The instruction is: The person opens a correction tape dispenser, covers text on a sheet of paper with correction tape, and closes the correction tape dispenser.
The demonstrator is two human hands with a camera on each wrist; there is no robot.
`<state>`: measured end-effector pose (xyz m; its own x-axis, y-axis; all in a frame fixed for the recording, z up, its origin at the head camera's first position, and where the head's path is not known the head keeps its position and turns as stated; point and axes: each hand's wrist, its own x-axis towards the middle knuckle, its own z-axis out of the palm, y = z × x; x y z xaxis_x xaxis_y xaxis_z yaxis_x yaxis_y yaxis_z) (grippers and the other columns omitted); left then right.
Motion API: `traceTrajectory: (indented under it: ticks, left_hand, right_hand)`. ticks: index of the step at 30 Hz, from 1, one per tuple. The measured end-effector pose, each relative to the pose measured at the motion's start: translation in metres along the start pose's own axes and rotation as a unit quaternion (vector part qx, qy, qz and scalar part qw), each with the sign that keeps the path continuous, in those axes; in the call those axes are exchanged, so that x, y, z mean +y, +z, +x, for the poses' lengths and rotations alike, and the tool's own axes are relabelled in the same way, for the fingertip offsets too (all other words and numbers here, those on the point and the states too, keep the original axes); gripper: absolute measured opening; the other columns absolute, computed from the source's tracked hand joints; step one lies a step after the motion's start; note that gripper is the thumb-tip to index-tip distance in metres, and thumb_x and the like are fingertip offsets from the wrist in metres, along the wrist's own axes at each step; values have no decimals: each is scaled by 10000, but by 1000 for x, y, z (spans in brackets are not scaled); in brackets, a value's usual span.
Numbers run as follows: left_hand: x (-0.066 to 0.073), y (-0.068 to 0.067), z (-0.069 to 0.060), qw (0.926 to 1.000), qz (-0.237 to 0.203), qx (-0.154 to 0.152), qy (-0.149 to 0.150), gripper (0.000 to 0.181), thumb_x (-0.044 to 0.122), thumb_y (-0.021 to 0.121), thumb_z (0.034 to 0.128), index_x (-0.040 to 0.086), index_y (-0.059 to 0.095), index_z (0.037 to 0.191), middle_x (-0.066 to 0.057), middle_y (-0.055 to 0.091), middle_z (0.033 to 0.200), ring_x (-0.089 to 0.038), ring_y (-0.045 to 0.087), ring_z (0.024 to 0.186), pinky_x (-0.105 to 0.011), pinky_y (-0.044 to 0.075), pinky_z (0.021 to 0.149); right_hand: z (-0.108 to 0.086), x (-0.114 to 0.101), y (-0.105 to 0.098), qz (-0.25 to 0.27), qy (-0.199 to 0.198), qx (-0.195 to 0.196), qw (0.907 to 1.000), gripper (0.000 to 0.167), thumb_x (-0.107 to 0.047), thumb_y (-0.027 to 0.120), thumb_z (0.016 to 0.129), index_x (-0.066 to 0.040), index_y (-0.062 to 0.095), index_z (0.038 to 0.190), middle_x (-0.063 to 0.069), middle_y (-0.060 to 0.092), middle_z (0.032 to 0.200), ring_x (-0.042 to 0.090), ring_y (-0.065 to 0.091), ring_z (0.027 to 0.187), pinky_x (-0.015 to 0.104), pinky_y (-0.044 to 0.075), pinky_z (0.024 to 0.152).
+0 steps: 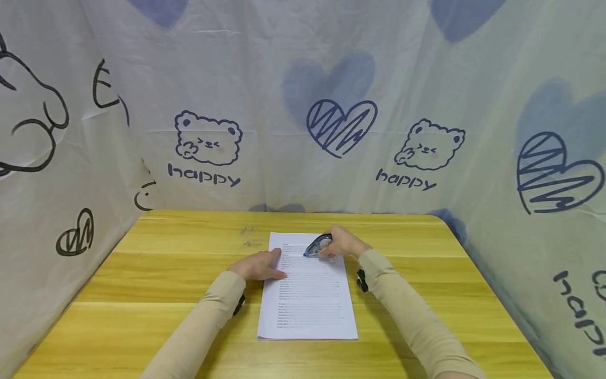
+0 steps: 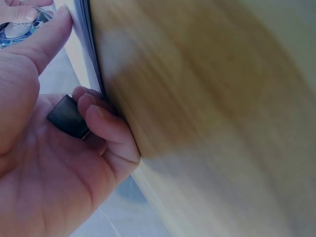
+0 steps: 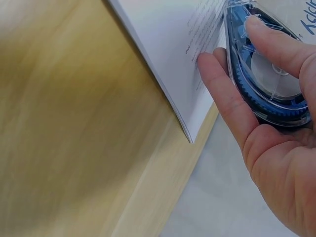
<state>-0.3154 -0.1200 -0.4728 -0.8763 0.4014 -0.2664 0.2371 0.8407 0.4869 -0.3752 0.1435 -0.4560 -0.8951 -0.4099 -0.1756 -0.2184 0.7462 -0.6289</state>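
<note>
A stack of printed paper sheets [image 1: 314, 320] lies on the wooden table. My right hand [image 1: 347, 242] grips a clear and blue correction tape dispenser [image 1: 318, 245], its tip at the upper printed lines. In the right wrist view, the thumb lies across the dispenser [image 3: 269, 84], and a finger touches the page beside it. My left hand [image 1: 258, 265] rests at the sheets' left edge, thumb on the paper. Curled fingers of that hand hold a small dark cap-like piece [image 2: 69, 117] against the palm; its far end is hidden.
The yellow wood-grain table [image 1: 180, 247] extends around the sheets. Faint dark marks [image 1: 251, 243] show on its surface behind the left hand. A pale cloth [image 1: 274, 158] with hearts, bears and lettering hangs behind the table and along both sides.
</note>
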Motion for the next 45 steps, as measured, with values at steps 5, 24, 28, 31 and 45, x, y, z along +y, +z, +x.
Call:
traceTrajectory:
  ticks: [5,24,28,31,45]
  left_hand:
    - [1,-1,1,10000,-18,20,20,869,413,671,920,8,228,1548,-200,336,1564,-333,345,1440,-467,278,1195]
    - [0,5,5,9999,32,64,105,866,387,695,908,-13,251,1534,-220,396,1524,-330,399,1404,-472,322,1167]
    - [-1,2,5,9999,84,74,75,872,398,696,905,-16,255,1533,-219,396,1524,-332,396,1407,-473,325,1165]
    - [-1,1,3,9999,142,85,8,867,402,695,906,-9,262,1533,-212,400,1525,-329,389,1413,-471,327,1164]
    - [0,1,4,9998,184,100,-42,855,396,696,906,-5,271,1531,-208,398,1527,-331,378,1420,-470,324,1167]
  right_hand:
    - [-1,1,-3,51,4,41,10000,227,-136,810,807,-38,715,989,58,703,795,231,670,716,298,552,629]
    - [-7,9,-4,206,73,64,9997,248,-132,820,793,-29,710,990,53,706,784,213,680,699,318,582,648]
    - [-6,7,-6,188,33,67,9998,250,-126,819,793,-26,711,995,51,704,788,220,678,702,315,579,644]
    - [-5,5,-5,180,-29,55,9998,241,-117,817,793,-24,716,990,50,704,785,233,683,705,323,581,645]
    - [-5,5,-5,164,-27,60,9998,229,-103,811,798,-25,716,992,75,719,782,235,693,689,335,579,643]
